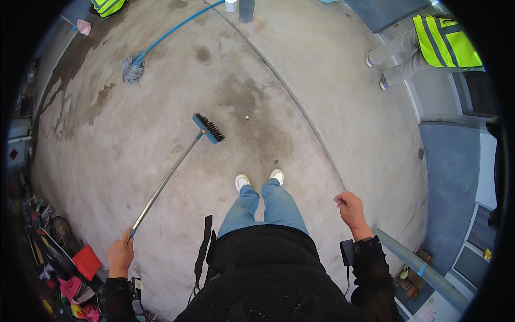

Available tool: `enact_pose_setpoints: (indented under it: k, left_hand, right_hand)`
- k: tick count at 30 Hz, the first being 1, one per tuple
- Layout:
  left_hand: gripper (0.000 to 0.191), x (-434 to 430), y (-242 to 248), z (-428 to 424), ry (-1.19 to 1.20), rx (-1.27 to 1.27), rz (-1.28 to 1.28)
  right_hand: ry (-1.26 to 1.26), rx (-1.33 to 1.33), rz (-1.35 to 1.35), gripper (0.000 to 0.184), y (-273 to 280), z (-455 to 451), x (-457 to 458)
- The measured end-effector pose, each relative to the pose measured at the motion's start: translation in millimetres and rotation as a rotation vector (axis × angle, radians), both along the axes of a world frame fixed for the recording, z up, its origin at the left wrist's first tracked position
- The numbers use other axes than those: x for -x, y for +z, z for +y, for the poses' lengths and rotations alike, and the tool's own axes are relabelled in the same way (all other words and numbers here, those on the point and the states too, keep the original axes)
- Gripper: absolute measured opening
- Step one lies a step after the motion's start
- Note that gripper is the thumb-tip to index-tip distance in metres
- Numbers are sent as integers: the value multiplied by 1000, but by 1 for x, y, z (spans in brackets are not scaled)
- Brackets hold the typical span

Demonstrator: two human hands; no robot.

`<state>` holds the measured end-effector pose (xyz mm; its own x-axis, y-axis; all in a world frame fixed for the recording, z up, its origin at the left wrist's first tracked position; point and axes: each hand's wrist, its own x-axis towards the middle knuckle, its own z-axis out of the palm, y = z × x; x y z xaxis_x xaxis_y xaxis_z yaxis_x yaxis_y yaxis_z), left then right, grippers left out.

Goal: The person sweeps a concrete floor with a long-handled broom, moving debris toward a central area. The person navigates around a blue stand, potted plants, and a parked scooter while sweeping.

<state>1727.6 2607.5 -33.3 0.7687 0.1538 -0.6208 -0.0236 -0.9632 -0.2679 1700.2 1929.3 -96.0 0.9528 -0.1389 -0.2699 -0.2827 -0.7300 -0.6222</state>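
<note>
My left hand (120,253) grips the handle end of a deck brush, with the thumb laid along the pole (164,184). The metal pole slants away to a blue brush head (208,129) with dark bristles, at the concrete floor ahead of my feet. Nothing is held in my right hand (350,209), which hangs in the air at my right side with its fingers loosely bent. Below, my white shoes (242,182) stand on the floor, close to a damp dark patch (261,141). A small white scrap (247,117) lies on that patch.
A grey string mop (132,69) with a blue handle rests ahead left. One person in a yellow vest (442,44) stands at right; another vest (108,6) shows top left. A metal pipe (418,265) is near my right arm. Clutter, including a red item (87,263), lies left.
</note>
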Motion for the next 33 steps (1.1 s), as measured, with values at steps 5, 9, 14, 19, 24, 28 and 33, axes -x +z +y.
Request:
enact_pose_setpoints:
  k: [5,9,14,19,24,28,33]
  left_hand:
    - [42,-93,-48,-121,-300,214,48]
    - [36,-159,-84,-244,-496,405,103]
    - [24,-220,-123,-373,-785,583,169]
    - [16,-262,-148,-445,-870,543,203]
    - [16,-320,-133,-400,-760,411,142]
    - [16,-374,-125,-333,-596,290,45]
    - [20,-418,-128,-255,-433,269,-27]
  right_hand:
    - [-13,36,5,24,-11,-13,4]
    - [-141,20,-37,25,-9,-37,7]
    - [-406,-41,34,23,-8,-67,16]
    - [-432,-28,61,27,-3,-84,30]
    - [-437,-29,60,28,1,-91,17]
    - [-367,12,41,28,11,-85,-16]
    - [-294,22,64,27,28,-62,-74]
